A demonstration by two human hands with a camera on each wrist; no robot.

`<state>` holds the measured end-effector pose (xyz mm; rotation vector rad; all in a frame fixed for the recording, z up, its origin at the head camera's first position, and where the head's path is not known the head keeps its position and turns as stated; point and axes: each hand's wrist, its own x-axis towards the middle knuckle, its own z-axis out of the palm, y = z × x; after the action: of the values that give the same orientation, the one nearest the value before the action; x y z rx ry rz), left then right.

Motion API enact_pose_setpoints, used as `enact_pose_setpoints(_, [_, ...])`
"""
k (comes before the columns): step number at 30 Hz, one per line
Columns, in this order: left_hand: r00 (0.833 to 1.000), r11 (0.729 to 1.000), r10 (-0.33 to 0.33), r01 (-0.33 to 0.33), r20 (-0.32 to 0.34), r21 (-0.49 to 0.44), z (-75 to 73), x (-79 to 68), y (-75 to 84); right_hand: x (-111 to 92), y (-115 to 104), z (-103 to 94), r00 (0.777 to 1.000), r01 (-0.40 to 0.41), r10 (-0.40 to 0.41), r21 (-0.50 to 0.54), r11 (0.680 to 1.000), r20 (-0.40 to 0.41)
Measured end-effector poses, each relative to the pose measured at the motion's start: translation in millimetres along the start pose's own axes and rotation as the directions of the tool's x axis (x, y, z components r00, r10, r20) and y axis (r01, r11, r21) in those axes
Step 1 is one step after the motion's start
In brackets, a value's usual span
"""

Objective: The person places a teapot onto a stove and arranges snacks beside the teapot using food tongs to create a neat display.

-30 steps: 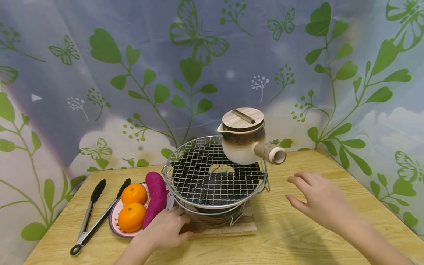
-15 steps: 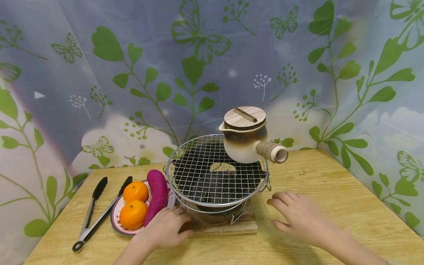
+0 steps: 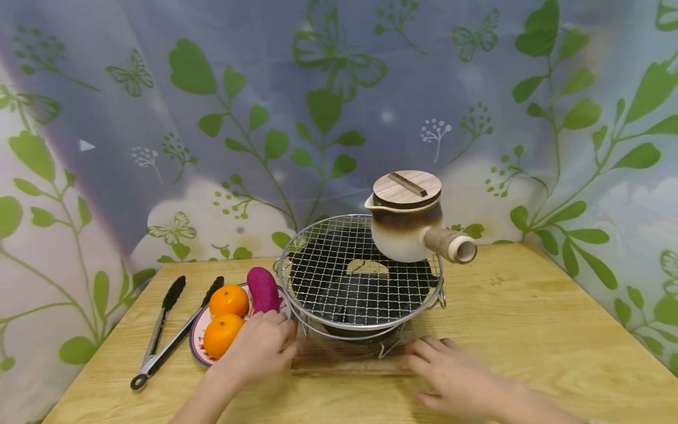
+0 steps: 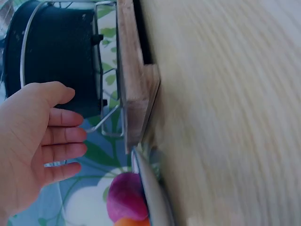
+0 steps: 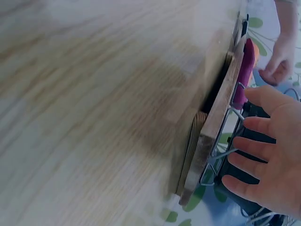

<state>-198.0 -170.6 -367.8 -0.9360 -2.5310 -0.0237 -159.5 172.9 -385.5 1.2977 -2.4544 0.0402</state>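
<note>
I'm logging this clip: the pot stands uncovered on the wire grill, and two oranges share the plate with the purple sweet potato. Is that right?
Not quite: the pot is covered. The head view shows a round wooden lid on it. The rest holds: it stands on the wire grill, and two oranges share the plate with the purple sweet potato.

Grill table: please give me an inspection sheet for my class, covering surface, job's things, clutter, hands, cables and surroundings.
Surface: wood-grain table.
Job's things: round mesh-topped grill on a wooden board; lidded pot upright on the mesh, back right.
Clutter: tongs, spread, at left; plate bearing two oranges and a purple sweet potato.
Hands: left hand and right hand flank the grill, holding nothing; contact unclear.
Cables: nothing seen.
Surroundings: leaf-and-butterfly backdrop behind.
</note>
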Motion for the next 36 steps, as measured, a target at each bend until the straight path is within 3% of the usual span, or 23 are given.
enact_pose_setpoints(8, [0.995,0.996,-0.086,0.086,-0.039,-0.007,-14.2,-2.0,-17.8,-2,-2,6.0,1.0,0.02,-0.02,-0.018,1.0,-0.013])
enact_pose_setpoints(13, [0.977,0.98,-0.198,0.2,-0.083,0.009,-22.5,-4.5,-35.1,-4,-2,9.7,0.999,0.023,-0.024,-0.024,0.999,-0.021])
enact_pose_setpoints(17, [0.942,0.943,-0.332,0.331,-0.05,-0.026,-31.8,-11.6,-50.9,-5,-2,12.5,0.999,0.028,-0.028,-0.025,0.999,-0.024])
enact_pose_setpoints(25, [0.845,0.844,-0.535,0.534,-0.01,-0.046,-37.5,-35.1,-85.9,-5,-1,18.1,0.996,0.063,-0.067,-0.071,0.995,-0.054])
enact_pose_setpoints(28, [0.813,0.81,-0.582,0.582,0.026,-0.067,-35.8,-45.2,-96.3,-5,0,19.3,0.996,0.075,-0.078,-0.068,0.995,-0.045])
enact_pose_setpoints(36, [0.765,0.765,-0.636,0.642,0.103,-0.04,-30.7,-72.0,-119.0,-4,-1,21.1,0.995,0.093,-0.095,-0.052,0.994,-0.041])
